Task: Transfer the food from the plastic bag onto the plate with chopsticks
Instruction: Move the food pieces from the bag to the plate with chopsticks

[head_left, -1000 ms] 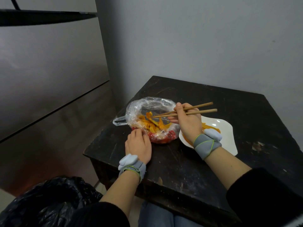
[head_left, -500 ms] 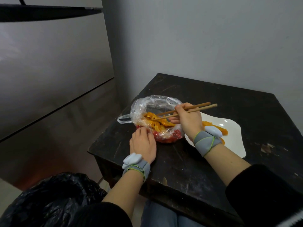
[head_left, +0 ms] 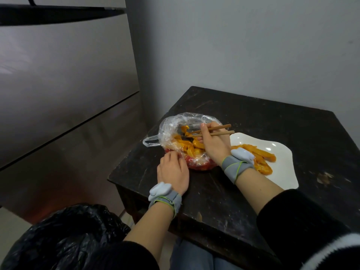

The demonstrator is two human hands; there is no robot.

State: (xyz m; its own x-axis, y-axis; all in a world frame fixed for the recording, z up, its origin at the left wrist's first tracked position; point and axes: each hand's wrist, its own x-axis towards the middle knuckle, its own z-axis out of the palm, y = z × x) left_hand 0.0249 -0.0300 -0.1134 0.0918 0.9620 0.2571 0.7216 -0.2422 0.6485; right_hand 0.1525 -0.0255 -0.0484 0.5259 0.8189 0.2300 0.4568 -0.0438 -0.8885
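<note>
Fingers [head_left: 204, 128] of the right hand [head_left: 213, 147] pinch brown wooden chopsticks [head_left: 216, 131] inside the clear plastic bag [head_left: 169, 127]; the left hand [head_left: 173, 170] pinches its six-o'clock edge. Few orange food strips [head_left: 261, 153] lie on the white wavy plate [head_left: 282, 172] at three o'clock; most seem still bagged.

No legible text or labels.

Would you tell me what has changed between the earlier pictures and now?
The right hand carried the chopsticks leftward, off the plate edge and further over the plastic bag, tips among the food. The left hand still holds the bag's near edge; plate unmoved.
</note>
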